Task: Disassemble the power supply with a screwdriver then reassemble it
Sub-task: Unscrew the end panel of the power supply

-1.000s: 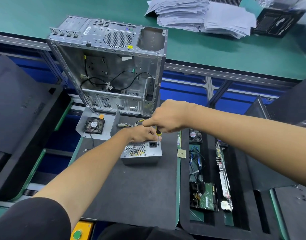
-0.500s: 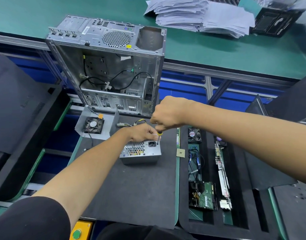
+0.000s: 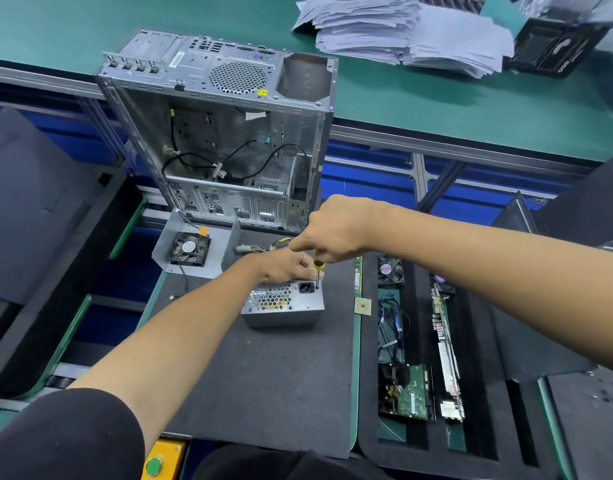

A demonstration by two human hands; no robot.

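Centrally, the grey metal power supply (image 3: 283, 303) sits on the dark foam mat (image 3: 263, 375), its honeycomb vent and black socket facing the camera. The left hand (image 3: 287, 265) rests on its top far edge, fingers curled over the casing. The right hand (image 3: 332, 228) grips the yellow-and-black screwdriver (image 3: 318, 268) from above, its shaft upright with the tip at the unit's top right corner beside the socket. Behind stands an open, stripped computer case (image 3: 225, 133); left of the unit a cooling fan (image 3: 190, 249) lies on a metal bracket. A small CPU chip (image 3: 363, 305) lies just right, beside a tray (image 3: 370, 445) of circuit boards.
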